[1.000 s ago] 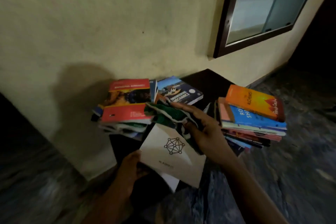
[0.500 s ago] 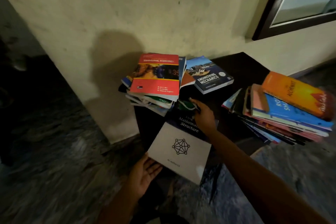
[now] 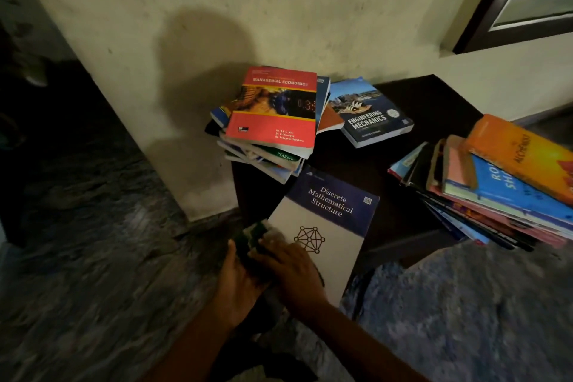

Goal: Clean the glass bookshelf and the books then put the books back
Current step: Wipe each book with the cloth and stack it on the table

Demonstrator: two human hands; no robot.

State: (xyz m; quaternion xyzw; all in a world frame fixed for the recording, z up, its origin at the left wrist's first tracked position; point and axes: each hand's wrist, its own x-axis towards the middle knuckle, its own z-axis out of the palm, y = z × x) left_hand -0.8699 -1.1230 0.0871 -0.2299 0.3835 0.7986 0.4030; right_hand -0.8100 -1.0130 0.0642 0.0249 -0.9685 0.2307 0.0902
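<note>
A book titled Discrete Mathematical Structure [image 3: 335, 226], blue above and white below, lies tilted over the edge of a dark low table [image 3: 403, 170]. My left hand [image 3: 238, 282] holds its lower left corner from beneath, fingers hidden under it. My right hand [image 3: 291, 270] grips a green and white cloth [image 3: 255, 232] and presses it on that same corner. A red Managerial Economics book [image 3: 273, 108] tops a stack at the back left. Engineering Mechanics [image 3: 369, 115] lies beside it. The dark-framed glass bookshelf [image 3: 483, 9] shows at the top right.
A fanned stack of books with an orange one on top [image 3: 514, 158] sits at the table's right end. A cream wall [image 3: 217, 9] rises behind the table. Dark mottled floor [image 3: 93, 273] spreads to the left. My knee in patterned fabric [image 3: 465, 304] fills the lower right.
My right hand has dragged the cloth from the book's top end down to its lower left corner, beside my left hand. The view has tilted down and left.
</note>
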